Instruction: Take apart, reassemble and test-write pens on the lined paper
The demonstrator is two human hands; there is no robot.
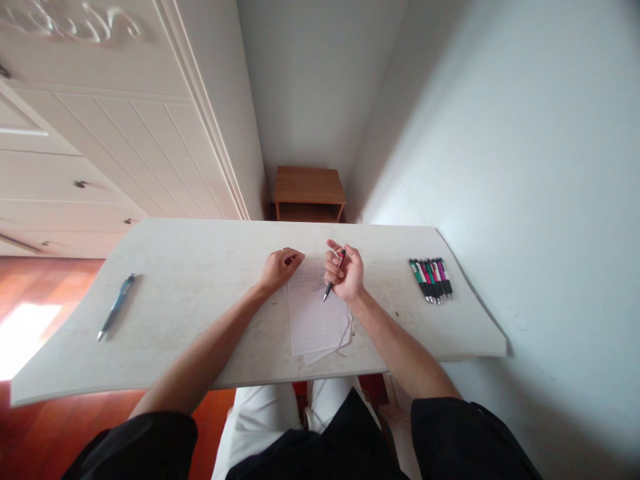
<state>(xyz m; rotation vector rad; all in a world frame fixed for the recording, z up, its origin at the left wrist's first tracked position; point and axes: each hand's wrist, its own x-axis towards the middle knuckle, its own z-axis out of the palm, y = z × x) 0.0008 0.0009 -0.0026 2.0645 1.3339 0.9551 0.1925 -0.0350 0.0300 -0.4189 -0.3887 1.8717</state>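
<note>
My right hand [346, 272] is turned palm up above the lined paper [320, 323]. Its fingers are wrapped round a ballpoint pen [342, 257] with a pinkish-red part and a black grip, and the tip points down toward the sheet. At the upper left corner of the paper rests my left hand [281, 269], fingers loosely curled, with nothing visible in them. Handwriting covers the upper part of the top sheet; another sheet sticks out slightly beneath it.
A row of several colored pens [431, 280] lies at the right of the white table [210, 267]. On the left is a single blue pen [117, 307]. Beyond the table stand a small wooden stand [309, 183] and a white cabinet [125, 133]; a wall [525, 167] borders the right side.
</note>
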